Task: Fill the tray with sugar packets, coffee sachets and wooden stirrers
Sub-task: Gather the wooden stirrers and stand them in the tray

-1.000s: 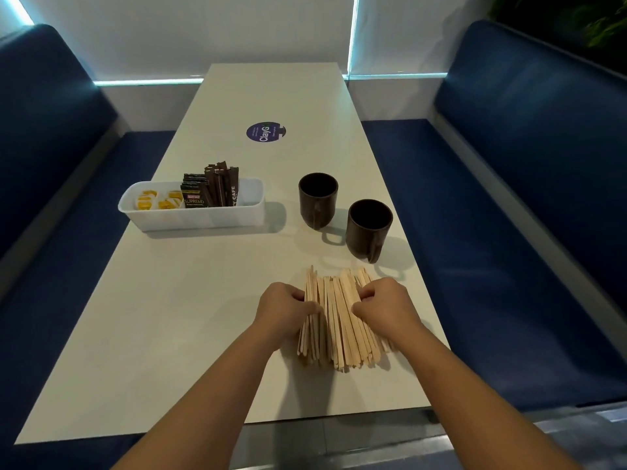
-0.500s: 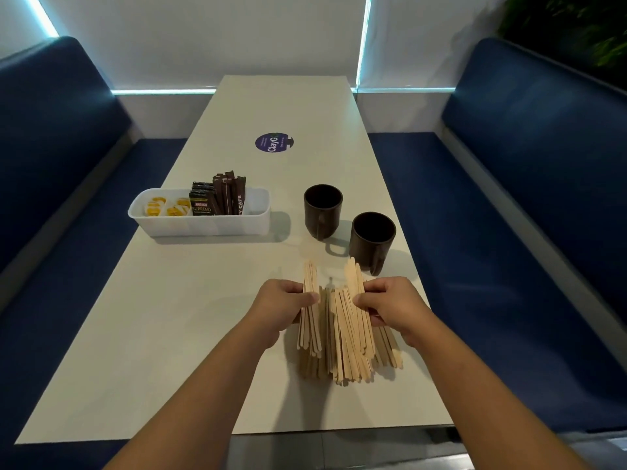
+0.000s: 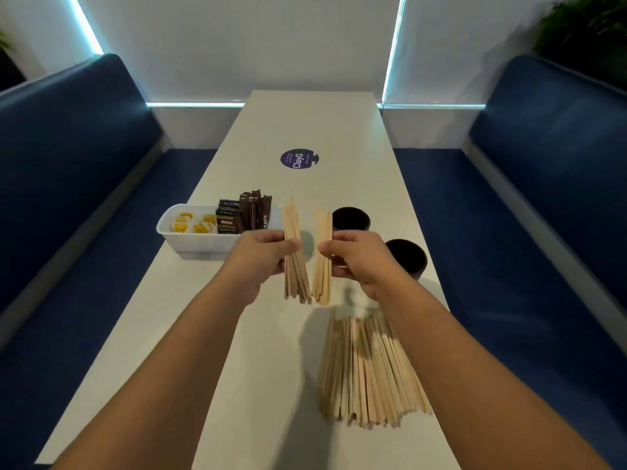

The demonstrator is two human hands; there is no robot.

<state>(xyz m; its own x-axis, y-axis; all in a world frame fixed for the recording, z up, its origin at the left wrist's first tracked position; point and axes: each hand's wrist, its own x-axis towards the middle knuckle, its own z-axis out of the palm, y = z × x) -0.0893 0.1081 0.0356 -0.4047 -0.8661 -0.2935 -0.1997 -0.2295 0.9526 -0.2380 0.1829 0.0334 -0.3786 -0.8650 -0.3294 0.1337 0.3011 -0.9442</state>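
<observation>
My left hand (image 3: 263,256) grips a bundle of wooden stirrers (image 3: 293,228) held upright above the table. My right hand (image 3: 359,261) grips a second, thinner bundle of stirrers (image 3: 324,225) just beside it; the two bundles nearly touch at their lower ends. A large pile of loose stirrers (image 3: 369,371) lies on the table below my right forearm. The white tray (image 3: 190,237) stands left of my hands, holding yellow sugar packets (image 3: 193,222) at its left end and dark coffee sachets (image 3: 242,213) in the middle. My left hand hides the tray's right end.
Two dark mugs (image 3: 351,218) (image 3: 407,257) stand right of my hands, partly hidden behind the right one. A round purple sticker (image 3: 298,159) marks the white table (image 3: 315,123) farther back. Blue benches (image 3: 529,215) flank both long sides.
Both hands have risen off the pile, each lifting a bundle of stirrers into the air. The remaining pile stays on the table. The camera has tilted and moved nearer.
</observation>
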